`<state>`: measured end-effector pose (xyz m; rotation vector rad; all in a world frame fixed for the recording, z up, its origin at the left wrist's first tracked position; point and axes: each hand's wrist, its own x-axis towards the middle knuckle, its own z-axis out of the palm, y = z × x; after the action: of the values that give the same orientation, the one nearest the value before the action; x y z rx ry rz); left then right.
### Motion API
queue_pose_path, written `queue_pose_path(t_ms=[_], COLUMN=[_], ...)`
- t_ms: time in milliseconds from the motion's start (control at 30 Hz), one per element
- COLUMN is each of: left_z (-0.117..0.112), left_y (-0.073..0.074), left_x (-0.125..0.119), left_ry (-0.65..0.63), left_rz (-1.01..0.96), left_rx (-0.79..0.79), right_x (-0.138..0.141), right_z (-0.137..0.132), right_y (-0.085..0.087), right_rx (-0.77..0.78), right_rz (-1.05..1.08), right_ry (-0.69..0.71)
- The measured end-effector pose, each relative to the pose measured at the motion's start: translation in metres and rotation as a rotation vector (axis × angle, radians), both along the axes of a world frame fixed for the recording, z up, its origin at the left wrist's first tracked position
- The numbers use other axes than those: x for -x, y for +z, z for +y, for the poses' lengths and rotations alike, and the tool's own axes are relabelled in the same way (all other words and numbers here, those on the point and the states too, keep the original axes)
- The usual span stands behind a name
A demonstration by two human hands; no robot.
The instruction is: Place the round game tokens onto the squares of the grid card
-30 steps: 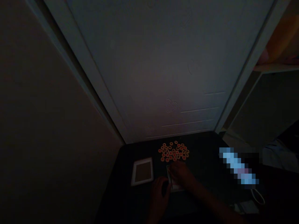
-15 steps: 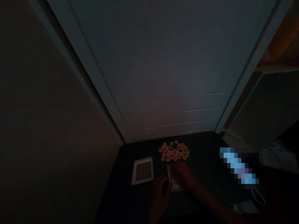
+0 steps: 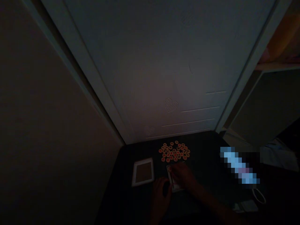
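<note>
The scene is very dark. My left hand (image 3: pixel 160 193) and my right hand (image 3: pixel 181 175) meet over a small pale flat board or card (image 3: pixel 173 184) on a dark table (image 3: pixel 206 162). The right hand lies over its top, fingers curled on it; the left hand grips its left edge. Just beyond the hands lies a cluster of several small round orange pieces (image 3: pixel 174 152). A white-framed square tray (image 3: pixel 142 172) lies to the left of the hands.
A pale door (image 3: pixel 164 78) with heart marks rises right behind the table, a wall at left. A blurred light-blue patch (image 3: pixel 239 165) sits at right. A white cord and small pale object (image 3: pixel 252 203) lie near the front right. Shelving stands at far right.
Both hands stay on the pale board, shifting only slightly. The view has tilted a little.
</note>
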<state>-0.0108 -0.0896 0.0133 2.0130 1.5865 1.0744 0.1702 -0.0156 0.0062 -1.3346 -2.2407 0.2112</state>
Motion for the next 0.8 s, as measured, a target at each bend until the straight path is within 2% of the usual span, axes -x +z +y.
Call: queue_pose_path(t_ms=[167, 467, 800], left_z=[0.001, 0.001, 0.002], left_y=[0.001, -0.003, -0.003], left_x=[0.001, 0.001, 0.000], left_ry=[-0.011, -0.017, -0.015], left_rz=[0.002, -0.007, -0.012], left_rx=[-0.008, 0.019, 0.001], right_x=[0.000, 0.003, 0.003], right_z=[0.001, 0.002, 0.001], right_y=[-0.006, 0.003, 0.005], right_rx=[-0.003, 0.023, 0.046], right_rz=[-0.025, -0.060, -0.067], right_ry=[-0.002, -0.037, -0.046])
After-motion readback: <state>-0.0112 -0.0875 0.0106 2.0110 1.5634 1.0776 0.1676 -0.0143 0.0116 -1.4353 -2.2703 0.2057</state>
